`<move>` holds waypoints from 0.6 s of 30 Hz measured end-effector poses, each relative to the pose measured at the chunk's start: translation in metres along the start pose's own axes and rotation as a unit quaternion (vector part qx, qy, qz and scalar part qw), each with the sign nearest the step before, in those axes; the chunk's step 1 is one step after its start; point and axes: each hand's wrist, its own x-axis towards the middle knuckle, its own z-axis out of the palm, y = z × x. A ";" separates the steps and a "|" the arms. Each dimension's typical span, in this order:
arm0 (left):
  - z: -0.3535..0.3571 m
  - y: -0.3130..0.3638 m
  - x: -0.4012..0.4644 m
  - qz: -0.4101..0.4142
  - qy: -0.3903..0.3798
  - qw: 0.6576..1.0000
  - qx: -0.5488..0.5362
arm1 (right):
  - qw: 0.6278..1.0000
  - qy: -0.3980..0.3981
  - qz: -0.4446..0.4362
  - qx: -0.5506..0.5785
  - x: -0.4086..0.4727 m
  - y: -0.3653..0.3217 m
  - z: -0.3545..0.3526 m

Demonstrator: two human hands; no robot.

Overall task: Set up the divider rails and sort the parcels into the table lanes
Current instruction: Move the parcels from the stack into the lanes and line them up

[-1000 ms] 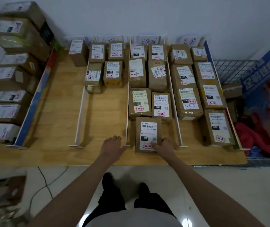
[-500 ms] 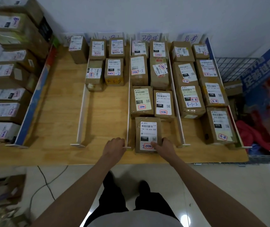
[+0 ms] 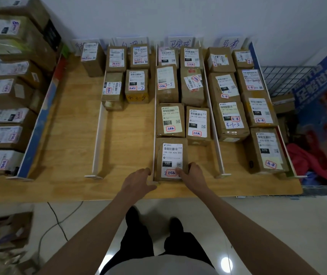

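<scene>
Brown labelled parcels fill the lanes of the wooden table (image 3: 75,124), which white divider rails split. The nearest parcel (image 3: 171,155), labelled 150, lies in the third lane against the middle rail (image 3: 155,120). My right hand (image 3: 193,176) grips its near right corner, thumb on the label. My left hand (image 3: 138,181) is curled at the near end of the middle rail, thumb by its foot. Other rails are the left rail (image 3: 98,135), the right-middle rail (image 3: 215,139) and the blue-faced rail (image 3: 39,124).
Stacked parcels (image 3: 4,135) sit left of the blue-faced rail. A wire basket (image 3: 285,80) and a blue poster (image 3: 321,108) are on the right, with red cloth (image 3: 313,163) below. A cable (image 3: 59,225) runs over the floor by my feet.
My left hand has curled up against the near end of the middle rail. My right hand stays on the 150 parcel, which has barely shifted.
</scene>
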 end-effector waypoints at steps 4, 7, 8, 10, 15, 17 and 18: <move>0.000 -0.001 0.003 0.013 0.020 1.000 -0.016 | 1.000 0.000 0.007 0.000 -0.001 0.000 -0.001; -0.001 0.001 0.008 0.013 0.016 1.000 0.002 | 1.000 -0.001 -0.001 -0.010 -0.001 0.000 -0.003; -0.001 0.001 0.009 0.014 0.012 1.000 0.012 | 1.000 -0.002 -0.002 -0.013 -0.002 0.000 -0.004; 0.000 0.002 0.012 0.017 0.009 0.999 0.025 | 1.000 -0.004 -0.008 -0.017 -0.002 0.001 -0.004; 0.003 0.001 0.016 0.017 0.019 0.999 0.029 | 1.000 0.006 -0.017 -0.018 -0.005 -0.005 -0.001; 0.004 0.002 0.017 0.016 0.019 0.999 0.036 | 1.000 0.009 -0.017 -0.020 -0.006 -0.010 0.000; 0.004 0.002 0.018 0.015 0.018 0.999 0.037 | 1.000 0.008 -0.015 -0.022 -0.006 -0.012 0.000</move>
